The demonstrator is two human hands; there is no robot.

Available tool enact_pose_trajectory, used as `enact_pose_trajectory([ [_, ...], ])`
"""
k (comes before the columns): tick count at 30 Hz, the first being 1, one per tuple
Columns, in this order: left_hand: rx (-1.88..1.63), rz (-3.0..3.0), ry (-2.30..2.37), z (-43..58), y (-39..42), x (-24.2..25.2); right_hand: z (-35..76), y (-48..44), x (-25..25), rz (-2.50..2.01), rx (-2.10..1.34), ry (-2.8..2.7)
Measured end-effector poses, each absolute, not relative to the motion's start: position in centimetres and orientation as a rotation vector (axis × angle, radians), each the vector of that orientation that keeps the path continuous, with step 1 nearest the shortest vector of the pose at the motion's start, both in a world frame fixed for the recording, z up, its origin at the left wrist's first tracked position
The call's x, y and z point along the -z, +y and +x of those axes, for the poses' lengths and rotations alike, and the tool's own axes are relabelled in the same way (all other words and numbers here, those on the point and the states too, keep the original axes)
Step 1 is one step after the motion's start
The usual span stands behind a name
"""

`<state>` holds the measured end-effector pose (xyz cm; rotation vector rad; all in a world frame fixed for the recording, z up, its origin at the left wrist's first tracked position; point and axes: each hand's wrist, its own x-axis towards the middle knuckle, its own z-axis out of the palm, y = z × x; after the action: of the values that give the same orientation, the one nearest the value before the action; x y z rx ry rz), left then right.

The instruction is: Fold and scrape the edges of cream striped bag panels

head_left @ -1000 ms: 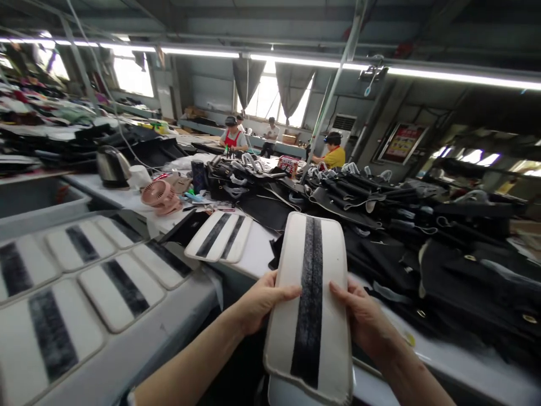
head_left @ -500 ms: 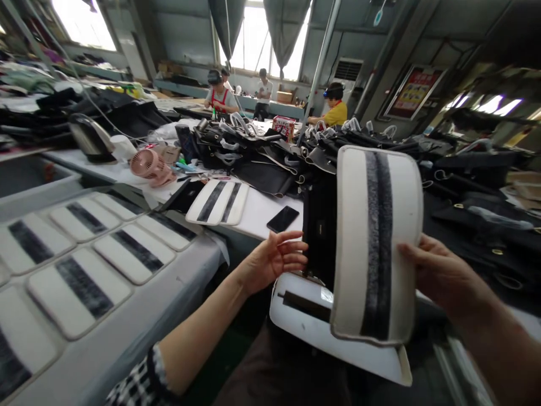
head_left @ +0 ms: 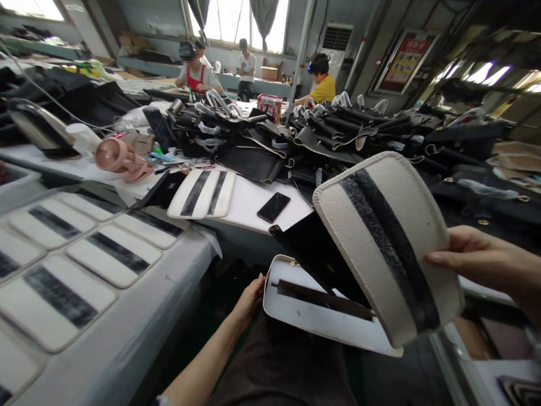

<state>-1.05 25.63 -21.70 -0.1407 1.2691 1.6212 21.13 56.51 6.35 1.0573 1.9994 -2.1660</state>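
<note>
My right hand (head_left: pixel 473 254) pinches the right edge of a stiff off-white panel (head_left: pixel 406 197) with rounded corners and a dark double stripe, holding it tilted in the air. Below and left of it, an open bag piece (head_left: pixel 287 318) with a white inside, a light rim and a dark slot rests over my lap. A black flap (head_left: pixel 313 254) rises from this piece and is partly covered by the panel. At the left end, my left hand (head_left: pixel 253 293) grips the rim, its fingertips partly hidden.
Similar striped panels (head_left: pixel 54 290) lie in rows on the left table. Two more striped panels (head_left: pixel 200 194) and a phone (head_left: pixel 274 207) lie on the white table ahead. Beyond are a pink fan (head_left: pixel 116 155), a kettle (head_left: pixel 40 127), piled black bag parts (head_left: pixel 338 135) and several people.
My left hand has gone from open near the black flap down to the bag piece's left rim. The panel in my right hand has tilted and shifted right. The view has shifted.
</note>
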Motion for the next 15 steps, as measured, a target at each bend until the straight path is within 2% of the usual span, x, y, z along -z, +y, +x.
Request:
enact_pose_trajectory([
  [4,-1.649,-0.194,1.194,-0.3,26.5,23.3,21.9,57.3,-5.8,0.788,2.007,2.005],
  [13,-1.665,-0.281,1.038,0.3,27.3,23.7,19.5,55.7,-5.8,0.601,1.644,1.876],
  [15,-1.672,-0.294,1.018,0.3,27.3,23.7,19.2,55.7,-5.3,0.597,1.500,2.023],
])
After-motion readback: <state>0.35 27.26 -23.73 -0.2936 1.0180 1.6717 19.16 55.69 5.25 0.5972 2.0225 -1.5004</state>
